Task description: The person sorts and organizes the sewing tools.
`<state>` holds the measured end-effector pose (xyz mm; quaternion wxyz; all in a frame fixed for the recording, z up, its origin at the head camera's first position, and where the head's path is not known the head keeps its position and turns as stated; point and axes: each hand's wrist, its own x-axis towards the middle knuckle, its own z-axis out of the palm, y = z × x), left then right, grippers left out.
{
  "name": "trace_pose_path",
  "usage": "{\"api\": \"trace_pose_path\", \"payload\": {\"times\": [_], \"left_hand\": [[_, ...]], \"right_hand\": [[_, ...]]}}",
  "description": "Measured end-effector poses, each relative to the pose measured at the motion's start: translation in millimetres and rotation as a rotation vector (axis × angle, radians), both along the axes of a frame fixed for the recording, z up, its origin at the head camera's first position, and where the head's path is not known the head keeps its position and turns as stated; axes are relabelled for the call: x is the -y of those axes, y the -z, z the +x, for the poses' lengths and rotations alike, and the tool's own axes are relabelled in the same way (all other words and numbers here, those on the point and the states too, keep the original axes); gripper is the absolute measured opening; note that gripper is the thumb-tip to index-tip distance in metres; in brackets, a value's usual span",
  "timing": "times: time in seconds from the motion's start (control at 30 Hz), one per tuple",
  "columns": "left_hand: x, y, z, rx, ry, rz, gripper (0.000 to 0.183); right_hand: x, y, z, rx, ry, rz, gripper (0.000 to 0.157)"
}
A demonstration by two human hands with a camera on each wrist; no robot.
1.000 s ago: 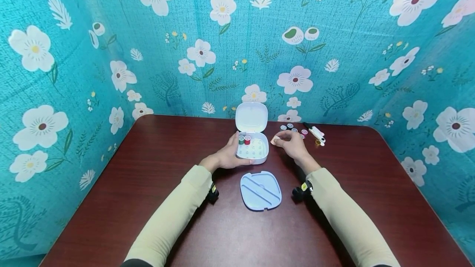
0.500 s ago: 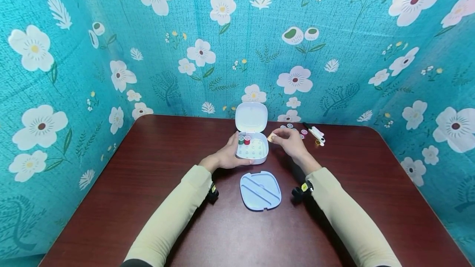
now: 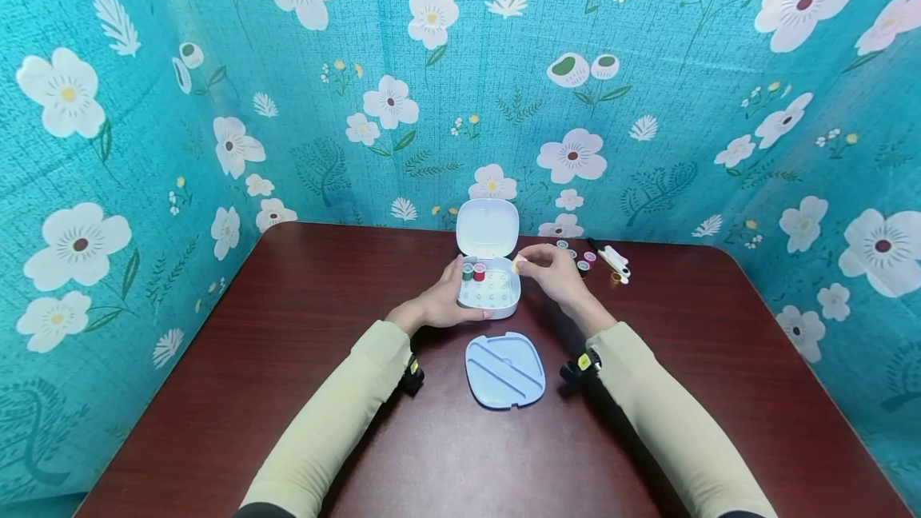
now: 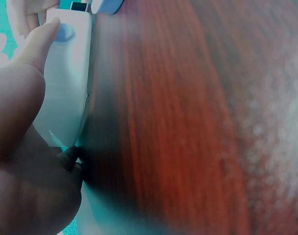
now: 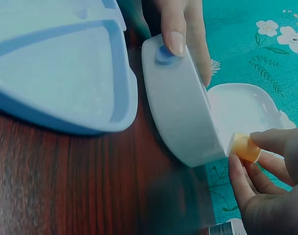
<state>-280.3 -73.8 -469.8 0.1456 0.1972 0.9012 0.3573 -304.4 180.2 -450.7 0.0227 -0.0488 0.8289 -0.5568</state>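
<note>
A small white sewing box (image 3: pixel 508 312) stands with its lid (image 3: pixel 488 228) raised. Rows of little pegs line its floor, and a green thread spool (image 3: pixel 468 272) and a red thread spool (image 3: pixel 479 272) sit at its back left. My left hand (image 3: pixel 440 299) grips the box across its left side; the thumb lies on the front by a blue button (image 5: pixel 165 56). Between thumb and fingertips, my right hand (image 3: pixel 556 273) pinches a yellow-orange thread spool (image 5: pixel 245 148) at the box's back right corner. Whether that spool touches the box, I cannot tell.
A light blue divided tray (image 3: pixel 506 372) lies in front of the box. Beyond my right hand are several more spools (image 3: pixel 583 265), partly hidden, a white-handled tool (image 3: pixel 614 257) and a small gold-coloured item (image 3: pixel 615 278). Flowered turquoise cloth (image 3: pixel 388 158) hangs behind the table.
My right hand has moved left with the yellow-orange thread spool, from beside the box to its back right corner. My left hand and the box have stayed put.
</note>
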Motion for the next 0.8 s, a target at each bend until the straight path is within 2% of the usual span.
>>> {"api": "trace_pose_path", "payload": {"times": [0.4, 0.8], "left_hand": [[0.3, 1.1, -0.3, 0.003, 0.009, 0.005, 0.13], [-0.3, 0.9, -1.5, -0.005, 0.014, -0.008, 0.129]], "right_hand": [[13.7, -0.8, -1.0, -0.076, -0.021, 0.06, 0.025], [26.2, -0.5, -3.9, -0.24, -0.067, 0.177, 0.021]]}}
